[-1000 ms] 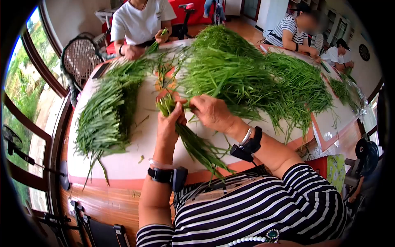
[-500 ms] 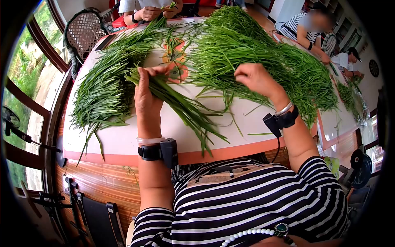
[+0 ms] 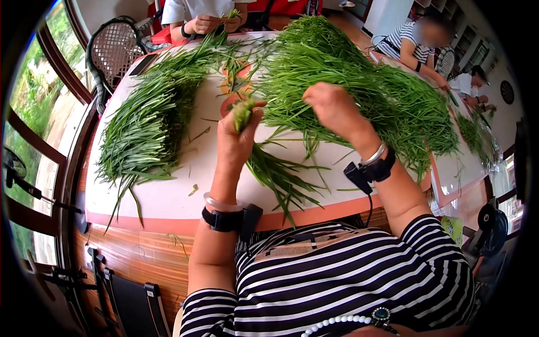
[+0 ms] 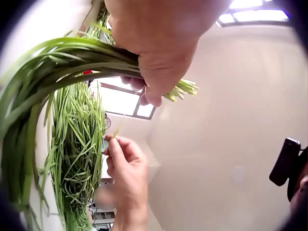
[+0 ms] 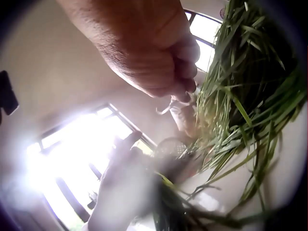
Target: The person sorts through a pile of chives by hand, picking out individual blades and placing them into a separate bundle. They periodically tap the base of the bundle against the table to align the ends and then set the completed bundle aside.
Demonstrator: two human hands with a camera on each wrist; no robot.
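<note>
A bunch of long flat green chives (image 3: 278, 177) is gripped near its pale ends by my left hand (image 3: 234, 143). Its leaves droop towards the table's front edge. In the left wrist view the thumb lies across the stems (image 4: 91, 60), and the light cut ends (image 4: 183, 90) poke out beyond it. My right hand (image 3: 339, 115) is raised to the right, apart from the bunch and over the large heap of chives (image 3: 337, 70). Between its thumb and fingertips it pinches a thin pale strip (image 4: 116, 131), which also shows in the right wrist view.
Left on the white table (image 3: 208, 185) lies a neater pile of chives (image 3: 149, 129), stems aligned. A dark phone (image 3: 142, 64) rests near the far left edge. Across the table a person (image 3: 205, 25) handles stems; others sit at right. A wicker chair (image 3: 115, 50) stands at left.
A second ago both hands met at the bunch's stem ends; then the right hand pulled away. Since the middle frame, the left hand has swung right with the bunch and the right hand shifted slightly left.
</note>
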